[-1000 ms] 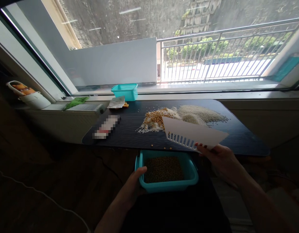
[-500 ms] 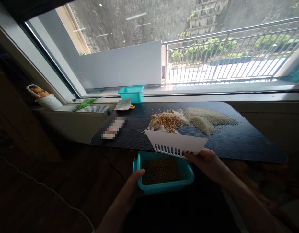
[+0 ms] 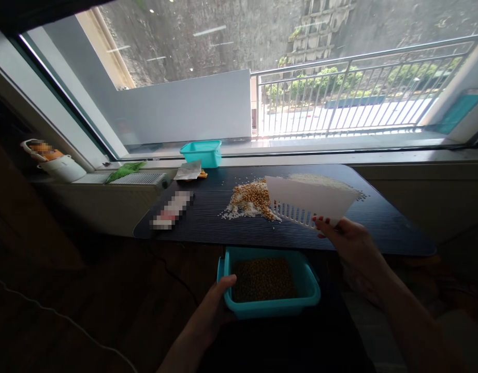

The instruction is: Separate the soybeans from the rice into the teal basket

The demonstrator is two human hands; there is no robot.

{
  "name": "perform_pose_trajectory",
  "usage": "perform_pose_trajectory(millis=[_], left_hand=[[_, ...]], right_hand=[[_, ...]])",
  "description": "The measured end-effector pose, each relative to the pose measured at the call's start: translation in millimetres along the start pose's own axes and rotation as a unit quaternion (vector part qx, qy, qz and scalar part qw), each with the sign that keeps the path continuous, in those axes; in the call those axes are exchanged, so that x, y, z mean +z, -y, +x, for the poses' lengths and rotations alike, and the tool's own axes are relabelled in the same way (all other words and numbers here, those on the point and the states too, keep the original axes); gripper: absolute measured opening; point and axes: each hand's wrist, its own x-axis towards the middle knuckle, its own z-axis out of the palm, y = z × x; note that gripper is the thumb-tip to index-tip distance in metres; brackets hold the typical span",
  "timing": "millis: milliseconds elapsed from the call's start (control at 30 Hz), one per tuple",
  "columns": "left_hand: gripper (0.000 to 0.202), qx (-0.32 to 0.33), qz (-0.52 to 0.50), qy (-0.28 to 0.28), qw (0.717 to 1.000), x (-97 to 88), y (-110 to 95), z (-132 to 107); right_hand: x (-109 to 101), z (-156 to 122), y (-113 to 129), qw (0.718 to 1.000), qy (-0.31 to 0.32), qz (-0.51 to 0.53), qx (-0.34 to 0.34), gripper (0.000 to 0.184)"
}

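My left hand (image 3: 212,305) grips the left end of a turquoise plastic bin (image 3: 272,310), thumb over the rim. Inside the bin lies a layer of yellowish-brown beans (image 3: 264,280). My right hand (image 3: 353,242) is closed on the lower right corner of a white slotted scoop (image 3: 310,198), a flat panel with a row of slots along its lower edge. The scoop is tilted over the table, beside a heap of yellow beans (image 3: 252,194) mixed with white rice (image 3: 244,211). It partly hides a larger rice pile (image 3: 316,179) behind it.
The dark table (image 3: 207,228) stands against the window. At its back left are a second turquoise bin (image 3: 202,155) and a pale packet (image 3: 188,171). A blurred-out flat item (image 3: 172,210) lies at the left. A green cloth (image 3: 126,171) rests on the radiator (image 3: 140,178).
My right hand has moved the scoop from above the bin's back edge up and rightward over the table. My left hand still holds the bin. The whole view has shifted slightly.
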Motion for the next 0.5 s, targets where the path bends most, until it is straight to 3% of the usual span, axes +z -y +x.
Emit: perform_pose_trajectory(millis=[500], left_hand=[[0.067,-0.008,-0.008,0.008,1.000,-0.3,-2.0,-0.4]], right_hand=[[2.8,-2.5,-10.0,1.000,0.025,0.000,-0.002,0.039]])
